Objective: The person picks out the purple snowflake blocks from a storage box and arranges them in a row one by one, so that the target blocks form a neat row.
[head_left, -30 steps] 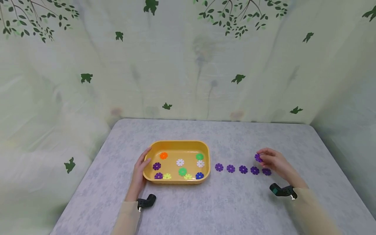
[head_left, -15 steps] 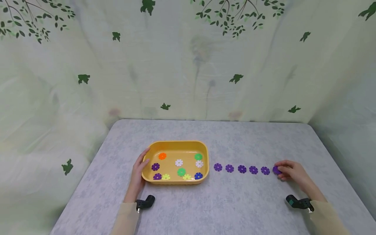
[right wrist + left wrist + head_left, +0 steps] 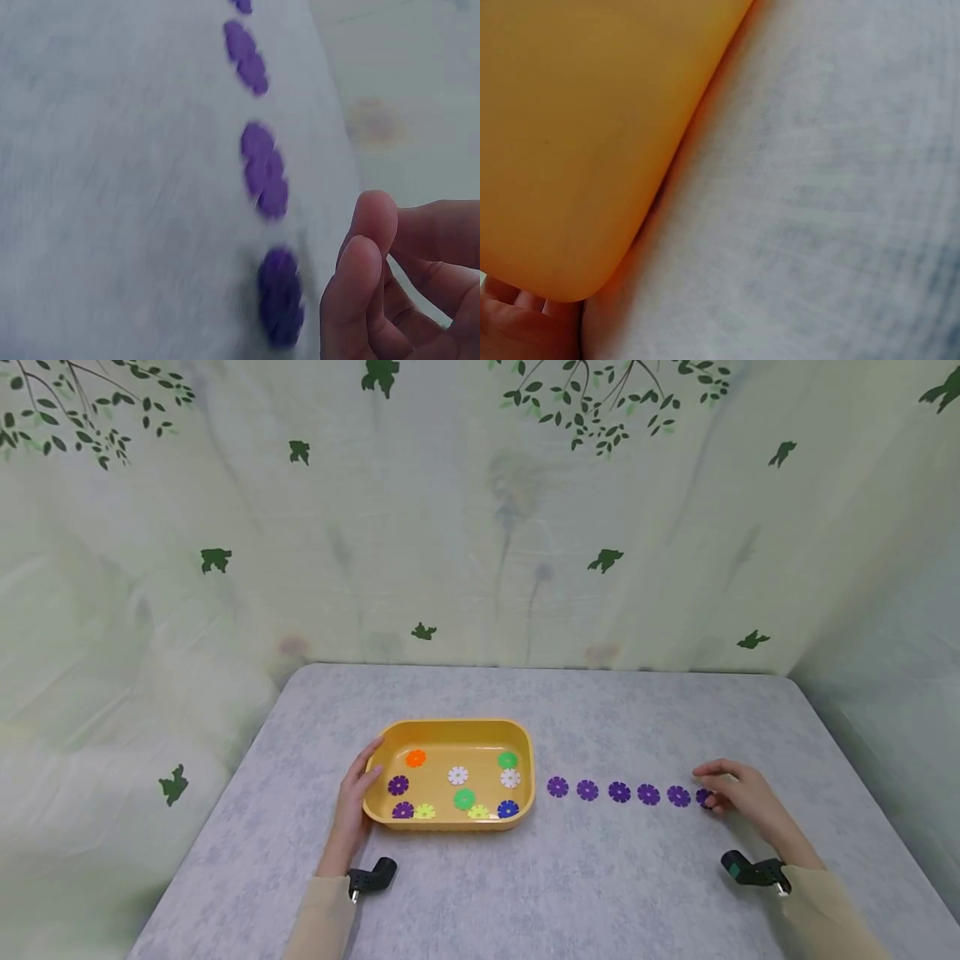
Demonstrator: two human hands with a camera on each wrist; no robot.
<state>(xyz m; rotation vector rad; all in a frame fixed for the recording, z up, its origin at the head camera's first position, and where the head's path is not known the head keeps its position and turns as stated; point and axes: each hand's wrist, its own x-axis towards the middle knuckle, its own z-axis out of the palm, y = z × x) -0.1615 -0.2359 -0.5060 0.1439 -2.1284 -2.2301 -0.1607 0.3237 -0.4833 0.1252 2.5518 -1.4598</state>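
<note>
My left hand [image 3: 356,793] grips the left end of a yellow tray [image 3: 450,731], its thumb over the rim; in the left wrist view the fingers [image 3: 529,322] show at the tray's [image 3: 592,150] corner. Several purple snowflake discs lie in a row to the right of the tray, starting with a purple disc [image 3: 557,787]. My right hand [image 3: 746,797] hovers at the row's right end, partly hiding the last purple disc [image 3: 702,797]. In the right wrist view its fingers [image 3: 360,270] are loosely bent beside the nearest disc [image 3: 281,300] and hold nothing.
Inside the tray lie an orange disc [image 3: 416,758], a blue disc [image 3: 507,808], and several purple, green, white and yellow ones. The grey table [image 3: 600,877] reaches back to a leaf-patterned curtain [image 3: 450,527].
My right hand has carried a purple disc rightward, set it down at the row's right end and let go, its fingers now lifting off. My left hand stays on the tray.
</note>
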